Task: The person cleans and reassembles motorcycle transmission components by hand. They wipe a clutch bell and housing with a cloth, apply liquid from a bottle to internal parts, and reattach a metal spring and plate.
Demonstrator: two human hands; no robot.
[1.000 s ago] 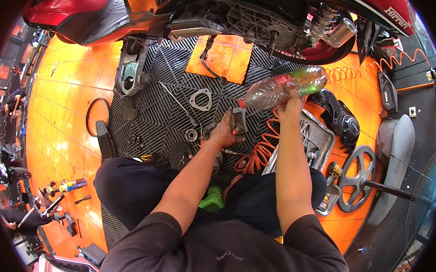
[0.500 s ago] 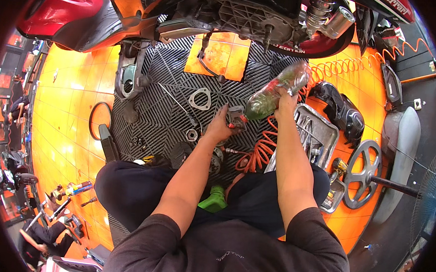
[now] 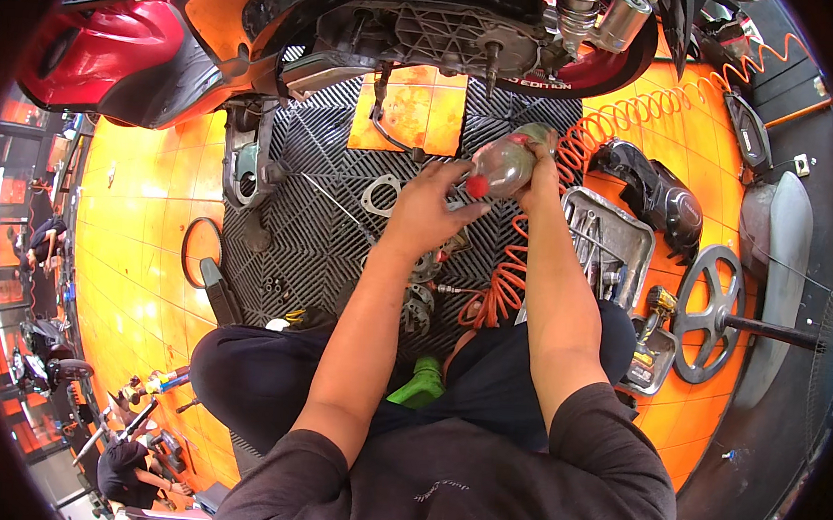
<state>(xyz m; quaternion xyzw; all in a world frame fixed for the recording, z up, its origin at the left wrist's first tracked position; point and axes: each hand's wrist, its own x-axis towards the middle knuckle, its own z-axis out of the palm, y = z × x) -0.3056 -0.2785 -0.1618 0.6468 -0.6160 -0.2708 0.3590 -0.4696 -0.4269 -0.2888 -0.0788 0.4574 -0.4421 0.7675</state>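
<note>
My right hand (image 3: 539,180) grips a clear plastic bottle (image 3: 504,165) with a red cap (image 3: 478,186), and a little greenish liquid shows toward its far end. The cap end points toward my left hand (image 3: 427,212), which is open, thumb and fingers spread on either side of the space by the cap. No object shows in that hand. Metal parts (image 3: 421,303) lie on the black ribbed mat (image 3: 329,222) below it, partly hidden by my left forearm. A flat metal ring plate (image 3: 380,195) rests just left of my left hand.
A red and black motorcycle (image 3: 428,35) stands across the far side. On the right are an orange coiled air hose (image 3: 504,288), a metal tool tray (image 3: 632,248), a black cover (image 3: 660,197) and a spoked wheel (image 3: 709,313). A belt (image 3: 187,253) lies left; another person (image 3: 132,471) crouches lower left.
The bottle has swung back from its cap-down tilt, its liquid shifting away from the cap. My left hand has let go of the small grey metal part and opened beside the cap.
</note>
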